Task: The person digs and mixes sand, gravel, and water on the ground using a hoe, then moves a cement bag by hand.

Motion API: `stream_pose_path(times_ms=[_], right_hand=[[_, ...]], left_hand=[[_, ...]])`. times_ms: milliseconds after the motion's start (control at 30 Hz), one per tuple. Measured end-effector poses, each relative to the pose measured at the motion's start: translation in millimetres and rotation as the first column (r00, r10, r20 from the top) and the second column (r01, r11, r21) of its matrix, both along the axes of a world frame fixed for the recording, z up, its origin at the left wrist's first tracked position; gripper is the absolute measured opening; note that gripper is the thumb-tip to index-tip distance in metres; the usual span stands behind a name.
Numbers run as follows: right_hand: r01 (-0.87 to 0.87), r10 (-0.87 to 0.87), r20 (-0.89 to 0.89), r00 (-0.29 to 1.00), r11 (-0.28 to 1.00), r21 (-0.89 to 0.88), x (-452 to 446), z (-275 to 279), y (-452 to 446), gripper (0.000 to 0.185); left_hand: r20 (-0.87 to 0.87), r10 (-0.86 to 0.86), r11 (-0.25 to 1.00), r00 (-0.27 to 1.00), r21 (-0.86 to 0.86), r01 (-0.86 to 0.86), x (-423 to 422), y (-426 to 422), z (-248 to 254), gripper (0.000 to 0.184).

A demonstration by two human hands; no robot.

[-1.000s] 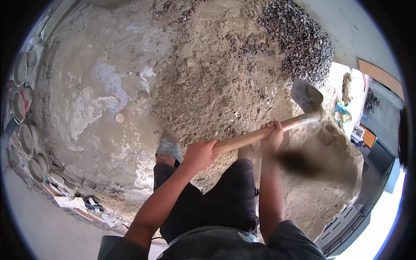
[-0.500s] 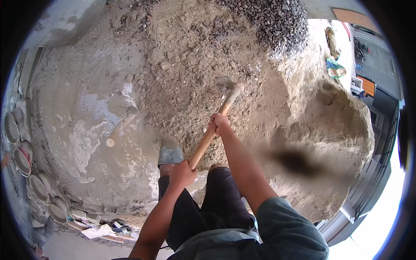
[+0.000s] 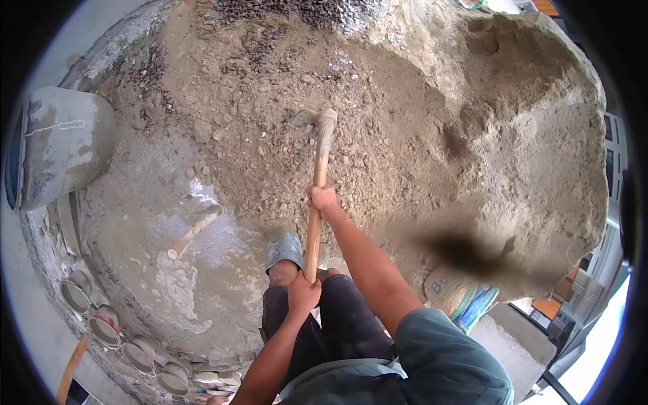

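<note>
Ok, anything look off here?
Two things. A wooden handle lies in the wet gray mix, partly coated, its far end hidden; odd spot for a tool. Also, a dark blurred smudge covers part of the view at right, likely dirt on the lens.

Handle pale tan wood; sand light brown; shirt grey-green; shorts dark; gravel mottled purplish-grey; large tub grey, white-streaked.

A building site, shown by sand, gravel and buckets.
</note>
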State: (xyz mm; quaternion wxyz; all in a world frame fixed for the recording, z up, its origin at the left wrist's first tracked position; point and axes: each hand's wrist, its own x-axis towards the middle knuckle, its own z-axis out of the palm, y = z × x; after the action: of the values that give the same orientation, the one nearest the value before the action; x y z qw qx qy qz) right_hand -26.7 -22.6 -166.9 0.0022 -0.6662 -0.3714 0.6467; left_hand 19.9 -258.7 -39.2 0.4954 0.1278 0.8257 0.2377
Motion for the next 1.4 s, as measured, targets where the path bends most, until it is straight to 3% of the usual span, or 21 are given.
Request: stream_pose_path(times_ms=[133, 333, 433, 533, 567, 600, 667, 733, 767, 800, 833, 867, 933, 967, 1000, 1067, 1167, 1267, 1367, 1400], right_hand=[[-0.059, 0.057, 0.120, 0.991, 0.998, 0.017, 94, 23, -58, 0.014], [0.273, -0.248, -0.190, 0.950, 0.954, 0.122, 154, 130, -39, 0.013], [0.439, -0.399, -0.360, 0.844, 0.898, 0.035, 171, 177, -11, 0.012], [0.600, -0.576, -0.397, 0.715, 0.797, -0.075, 211, 207, 4, 0.012], [0.620, -0.589, -0.367, 0.720, 0.784, -0.040, 228, 218, 11, 0.010], [0.638, -0.603, -0.332, 0.725, 0.770, -0.005, 251, 230, 18, 0.007], [0.479, -0.472, -0.085, 0.878, 0.869, 0.123, 310, 246, 28, 0.009], [0.154, -0.226, 0.241, 0.944, 0.946, 0.284, 377, 235, 13, 0.015], [-0.222, 0.062, 0.411, 0.909, 0.909, 0.353, 456, 120, 2, 0.024], [-0.026, -0.068, 0.473, 0.878, 0.982, 0.189, 461, 155, -17, 0.027], [-0.261, 0.099, 0.614, 0.783, 0.949, 0.180, 460, 216, -43, 0.027], [-0.288, 0.130, 0.649, 0.749, 0.947, 0.143, 483, 206, -72, 0.025], [-0.199, 0.230, 0.622, 0.748, 0.973, -0.120, 520, 185, -128, 0.023], [-0.176, 0.279, 0.598, 0.751, 0.958, -0.227, 520, 202, -156, 0.022], [-0.001, 0.104, 0.529, 0.842, 0.981, -0.192, 546, 163, -199, 0.014], [-0.352, 0.562, 0.358, 0.745, 0.788, -0.505, 576, 116, -254, 0.020], [-0.477, 0.699, -0.002, 0.715, 0.486, -0.732, 590, 107, -319, 0.022], [-0.375, 0.630, -0.030, 0.776, 0.423, -0.825, 619, 72, -394, 0.023], [-0.403, 0.640, -0.047, 0.767, 0.424, -0.811, 632, 64, -425, 0.019], [-0.430, 0.671, -0.003, 0.741, 0.471, -0.771, 632, 76, -432, 0.017]], left_hand=[[0.003, -0.001, 1.000, 1.000, 0.029, 0.000, 91, -53, 32, 0.030], [-0.102, -0.169, 0.982, 0.980, 0.068, 0.177, 104, -51, 61, 0.030], [-0.169, -0.302, 0.937, 0.938, 0.126, 0.325, 84, -32, 67, 0.037], [-0.114, -0.448, 0.859, 0.887, 0.220, 0.463, 74, -14, 123, 0.044], [0.044, -0.498, 0.831, 0.866, 0.310, 0.462, 67, -7, 149, 0.049], [0.078, -0.546, 0.807, 0.834, 0.319, 0.498, 64, -6, 159, 0.047], [0.148, -0.637, 0.751, 0.757, 0.341, 0.565, 60, -7, 178, 0.044], [-0.002, -0.672, 0.711, 0.741, 0.279, 0.645, 47, -9, 204, 0.038], [-0.085, -0.692, 0.680, 0.717, 0.256, 0.687, 37, -11, 209, 0.038], [-0.164, -0.706, 0.653, 0.689, 0.228, 0.723, 29, -8, 216, 0.037], [-0.193, -0.699, 0.666, 0.688, 0.174, 0.726, 23, -4, 233, 0.031], [-0.203, -0.695, 0.661, 0.690, 0.198, 0.724, 17, -2, 241, 0.030], [-0.216, -0.680, 0.656, 0.701, 0.248, 0.712, 6, -1, 253, 0.029], [-0.239, -0.696, 0.640, 0.677, 0.222, 0.736, 4, 3, 261, 0.028], [-0.266, -0.706, 0.610, 0.656, 0.244, 0.754, 3, 9, 270, 0.028], [-0.309, -0.722, 0.550, 0.618, 0.284, 0.785, 5, 20, 293, 0.028], [-0.303, -0.747, 0.503, 0.592, 0.325, 0.801, 28, 44, 343, 0.028], [-0.278, -0.833, 0.388, 0.478, 0.321, 0.864, 57, 57, 386, 0.028], [-0.274, -0.892, 0.228, 0.360, 0.415, 0.881, 87, 62, 422, 0.027], [-0.303, -0.912, 0.118, 0.277, 0.452, 0.884, 98, 64, 431, 0.026]])
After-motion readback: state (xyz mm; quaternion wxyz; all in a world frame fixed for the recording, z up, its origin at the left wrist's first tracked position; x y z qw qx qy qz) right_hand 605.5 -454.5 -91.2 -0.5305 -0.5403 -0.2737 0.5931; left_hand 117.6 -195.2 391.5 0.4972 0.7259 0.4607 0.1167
